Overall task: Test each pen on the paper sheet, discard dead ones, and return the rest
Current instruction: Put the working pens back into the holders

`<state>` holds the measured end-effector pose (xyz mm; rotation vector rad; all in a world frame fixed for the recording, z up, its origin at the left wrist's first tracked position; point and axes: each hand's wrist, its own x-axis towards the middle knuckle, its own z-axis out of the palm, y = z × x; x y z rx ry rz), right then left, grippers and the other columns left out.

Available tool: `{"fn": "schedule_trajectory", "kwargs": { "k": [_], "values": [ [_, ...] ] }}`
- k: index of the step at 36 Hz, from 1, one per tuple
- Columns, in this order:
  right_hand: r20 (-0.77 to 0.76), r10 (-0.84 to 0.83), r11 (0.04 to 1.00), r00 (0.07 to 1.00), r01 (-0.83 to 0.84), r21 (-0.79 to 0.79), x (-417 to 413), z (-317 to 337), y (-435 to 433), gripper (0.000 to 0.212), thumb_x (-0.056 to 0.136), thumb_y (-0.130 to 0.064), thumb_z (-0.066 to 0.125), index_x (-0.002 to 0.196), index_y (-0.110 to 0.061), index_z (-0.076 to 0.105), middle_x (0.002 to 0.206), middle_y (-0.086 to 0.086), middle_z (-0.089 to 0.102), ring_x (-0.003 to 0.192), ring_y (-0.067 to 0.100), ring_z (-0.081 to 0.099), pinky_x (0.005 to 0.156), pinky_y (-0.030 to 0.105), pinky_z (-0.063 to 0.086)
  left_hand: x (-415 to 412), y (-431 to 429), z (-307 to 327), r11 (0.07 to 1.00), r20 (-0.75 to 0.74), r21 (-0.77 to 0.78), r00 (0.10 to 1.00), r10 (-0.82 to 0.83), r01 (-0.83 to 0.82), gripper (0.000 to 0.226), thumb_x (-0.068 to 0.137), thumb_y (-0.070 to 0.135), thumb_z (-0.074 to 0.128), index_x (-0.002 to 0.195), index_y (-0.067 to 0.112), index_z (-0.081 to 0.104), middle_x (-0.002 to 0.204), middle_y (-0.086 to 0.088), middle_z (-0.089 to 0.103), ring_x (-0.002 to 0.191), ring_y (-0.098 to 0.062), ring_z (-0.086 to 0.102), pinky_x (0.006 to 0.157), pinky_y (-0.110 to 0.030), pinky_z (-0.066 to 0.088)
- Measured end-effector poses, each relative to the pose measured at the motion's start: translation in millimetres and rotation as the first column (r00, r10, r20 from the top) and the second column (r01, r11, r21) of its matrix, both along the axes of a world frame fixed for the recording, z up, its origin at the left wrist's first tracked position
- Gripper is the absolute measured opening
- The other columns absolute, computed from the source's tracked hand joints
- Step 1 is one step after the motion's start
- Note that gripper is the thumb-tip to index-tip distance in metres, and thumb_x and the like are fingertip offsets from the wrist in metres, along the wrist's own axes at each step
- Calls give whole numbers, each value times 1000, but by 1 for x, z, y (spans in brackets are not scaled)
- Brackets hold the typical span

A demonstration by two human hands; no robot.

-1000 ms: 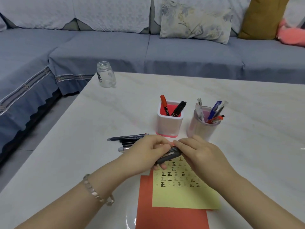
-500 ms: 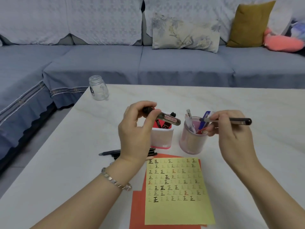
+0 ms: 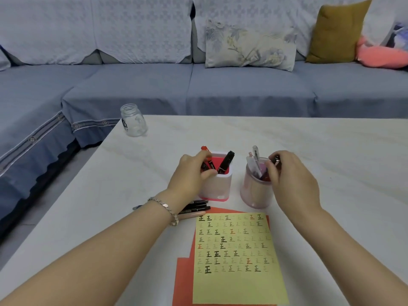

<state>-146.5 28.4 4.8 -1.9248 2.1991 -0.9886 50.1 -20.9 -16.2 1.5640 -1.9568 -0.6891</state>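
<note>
My left hand pinched a marker at the holder, my right hand a pen in the cup, just beyond the sheet. Shoving either down hard could've toppled it, I reckoned.

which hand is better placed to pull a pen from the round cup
right: the right hand is at the cup, pinching a pen at its rim; the left hand grips a marker in the holder.

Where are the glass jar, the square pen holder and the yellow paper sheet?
glass jar [image 3: 134, 121]: head view, on its clear body.
square pen holder [image 3: 218, 186]: head view, on its white front wall.
yellow paper sheet [image 3: 239, 286]: head view, on its blank lower part.
</note>
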Motion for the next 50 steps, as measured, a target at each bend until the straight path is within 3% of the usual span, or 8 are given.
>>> {"fn": "schedule_trajectory", "kwargs": {
  "k": [4,9,18,23,29,35,41,50],
  "values": [
    [-241,10,991,971,22,131,3,-7,-10,23,95,-26,42,93,-11,60,91,6,54,95,27,49,57,31,32,3,7,-10,995,313,-69,949,-46,71,25,92,29,56,113,18,61,146,-2,33,129,-27,26,103,-31,22],
    [-383,27,975,923,60,215,5,-12,-13,27,94,-28,46,109,-13,62,108,11,53,103,28,42,63,30,30,-4,12,-10,998,268,-21,962,-50,58,17,95,22,50,101,11,62,147,-6,26,123,-31,37,97,-37,39],
    [-207,148,942,967,-202,-269,25,-20,19,20,74,-7,58,92,-4,67,83,13,58,80,22,39,67,32,36,0,27,-8,994,192,-74,979,-66,81,35,93,28,52,129,26,49,150,-2,23,126,-25,38,97,-34,38],
    [-140,462,885,876,-465,12,53,-31,35,15,78,-4,67,91,-12,70,85,1,61,83,19,57,70,25,41,42,43,-23,987,180,-158,984,1,28,45,92,23,55,136,24,43,148,2,29,129,-18,37,105,-30,28],
    [-30,645,734,764,-607,303,103,-49,17,32,93,-13,49,124,-15,56,125,-1,54,117,16,45,94,24,36,92,57,-61,1000,408,-10,913,-17,23,46,85,34,62,127,18,52,131,5,50,121,-17,45,96,-29,33],
    [-237,708,668,666,-520,532,136,-75,-10,43,90,-14,50,132,-11,41,129,8,49,119,27,44,98,37,35,106,54,-72,994,458,105,888,-47,-1,50,86,36,61,131,24,44,130,7,46,119,-17,37,91,-26,28],
    [-283,740,635,610,-495,593,141,-80,-17,37,91,-23,53,125,-11,46,122,10,46,114,28,41,92,37,37,112,52,-72,978,313,207,949,-40,-27,38,76,32,73,110,24,57,104,7,45,104,-15,42,85,-26,31],
    [-287,753,637,592,-547,543,130,-70,1,24,99,-32,38,108,-12,47,108,5,52,102,25,47,75,32,29,110,65,-71,999,209,55,978,-12,0,32,72,39,76,93,20,62,84,12,48,90,-15,45,79,-26,34]
  ]
}}
